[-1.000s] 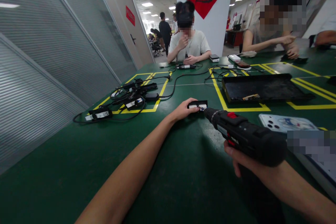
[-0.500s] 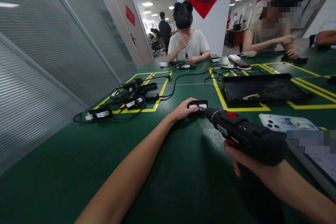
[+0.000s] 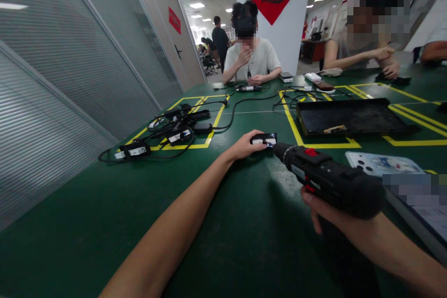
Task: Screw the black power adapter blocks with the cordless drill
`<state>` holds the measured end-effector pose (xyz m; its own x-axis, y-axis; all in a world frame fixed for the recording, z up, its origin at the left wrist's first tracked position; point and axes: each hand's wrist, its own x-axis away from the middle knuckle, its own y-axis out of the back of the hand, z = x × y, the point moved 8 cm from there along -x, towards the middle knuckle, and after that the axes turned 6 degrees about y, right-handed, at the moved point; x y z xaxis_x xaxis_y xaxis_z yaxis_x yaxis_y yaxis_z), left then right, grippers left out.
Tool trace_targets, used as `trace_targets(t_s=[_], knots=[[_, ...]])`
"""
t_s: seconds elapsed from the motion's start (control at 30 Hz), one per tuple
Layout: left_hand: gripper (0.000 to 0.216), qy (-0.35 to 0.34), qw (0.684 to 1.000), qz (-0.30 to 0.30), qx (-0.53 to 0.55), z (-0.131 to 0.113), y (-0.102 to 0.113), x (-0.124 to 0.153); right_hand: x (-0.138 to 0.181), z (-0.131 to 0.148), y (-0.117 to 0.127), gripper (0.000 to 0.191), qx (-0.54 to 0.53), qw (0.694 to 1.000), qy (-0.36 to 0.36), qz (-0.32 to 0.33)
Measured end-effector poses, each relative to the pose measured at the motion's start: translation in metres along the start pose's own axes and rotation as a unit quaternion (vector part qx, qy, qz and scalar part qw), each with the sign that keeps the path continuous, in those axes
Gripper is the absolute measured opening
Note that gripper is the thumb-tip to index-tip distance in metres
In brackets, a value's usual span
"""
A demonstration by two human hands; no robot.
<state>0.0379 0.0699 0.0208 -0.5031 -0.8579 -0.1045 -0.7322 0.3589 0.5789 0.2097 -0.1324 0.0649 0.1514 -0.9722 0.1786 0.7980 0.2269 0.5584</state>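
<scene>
The right hand (image 3: 349, 223) has its grip closed round the handle of a black pistol-shaped power drill with red accents (image 3: 331, 177), whose long axis runs from four toward ten o'clock as the wearer sees it. The drill's ridged, tapering chuck (image 3: 284, 151) points at a small black oblong block with a white front face (image 3: 268, 137), which lies at about ten o'clock from the right grip; whether the bit touches it is too small to tell. The block's long axis runs nearly nine to three o'clock, so the drill meets it aslant at its right end. The left hand (image 3: 244, 145) is much nearer, its grip narrow and holding the block's left end against a smooth, dull green surface (image 3: 216, 251). At three o'clock from the drill's chuck lies a glossy pale-blue phone case with a printed picture (image 3: 387, 164). Toward nine o'clock from the left hand sits a tangle of black oblong devices with white faces (image 3: 179, 137), seemingly of hard plastic, wound about with soft rubbery-looking cables, largely inside a frame of flat yellow tape (image 3: 211, 139). At about two o'clock from the block rests a shallow black rectangular tray with a scuffed, dusty-looking floor (image 3: 363, 114). Farthest, near twelve o'clock, a co-worker in a pale short-sleeved top (image 3: 267, 58) sits across the surface.
</scene>
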Motion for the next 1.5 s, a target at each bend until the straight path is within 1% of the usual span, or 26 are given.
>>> trace_targets(t_s=[0.23, 0.33, 0.4, 0.47, 0.53, 0.67, 0.8, 0.87, 1.03, 1.13, 1.27, 1.37, 1.5], knots=[[0.051, 0.016, 1.0, 0.002, 0.011, 0.003, -0.002, 0.0, -0.003, -0.001, -0.003, 0.029, -0.051, 0.999, 0.014, 0.005], [0.053, 0.012, 1.0, 0.009, 0.014, 0.002, -0.001, 0.001, -0.003, -0.002, -0.002, 0.026, -0.049, 0.998, 0.028, 0.008], [0.054, 0.006, 1.0, 0.01, 0.013, 0.001, -0.001, 0.001, -0.003, -0.001, -0.002, 0.03, -0.032, 0.999, 0.036, 0.011], [0.054, 0.002, 1.0, 0.01, 0.012, 0.0, 0.0, 0.001, -0.003, 0.0, -0.001, 0.04, -0.015, 0.999, 0.037, 0.008], [0.054, -0.001, 1.0, 0.012, 0.014, -0.001, 0.0, 0.001, -0.002, 0.0, -0.001, 0.043, -0.007, 0.999, 0.036, 0.003], [0.054, 0.006, 1.0, 0.014, 0.015, 0.0, -0.001, 0.001, -0.003, 0.004, -0.002, 0.027, -0.028, 0.998, 0.057, 0.003], [0.053, 0.008, 1.0, 0.014, 0.018, 0.001, 0.0, 0.001, -0.004, 0.009, -0.002, 0.022, -0.061, 0.995, 0.077, -0.003], [0.052, 0.002, 1.0, 0.015, 0.02, 0.001, 0.0, 0.0, -0.004, 0.008, -0.003, 0.022, -0.072, 0.995, 0.073, -0.001], [0.053, 0.009, 1.0, 0.019, 0.016, 0.003, -0.001, 0.0, -0.004, -0.002, -0.005, 0.026, -0.065, 0.997, 0.032, 0.008], [0.057, 0.011, 0.999, 0.025, 0.018, 0.003, -0.002, 0.0, -0.003, -0.005, -0.004, 0.026, -0.057, 0.998, 0.03, 0.006], [0.063, -0.004, 0.999, 0.031, 0.012, 0.0, -0.003, 0.0, -0.005, -0.005, -0.005, 0.025, -0.057, 0.998, 0.037, 0.001], [0.064, -0.013, 0.999, 0.029, 0.009, -0.002, -0.003, 0.001, -0.005, -0.005, -0.005, 0.024, -0.057, 0.998, 0.041, 0.0], [0.063, -0.003, 1.0, 0.022, 0.01, -0.002, -0.002, 0.002, -0.003, -0.004, -0.005, 0.025, -0.055, 0.997, 0.046, 0.008]])
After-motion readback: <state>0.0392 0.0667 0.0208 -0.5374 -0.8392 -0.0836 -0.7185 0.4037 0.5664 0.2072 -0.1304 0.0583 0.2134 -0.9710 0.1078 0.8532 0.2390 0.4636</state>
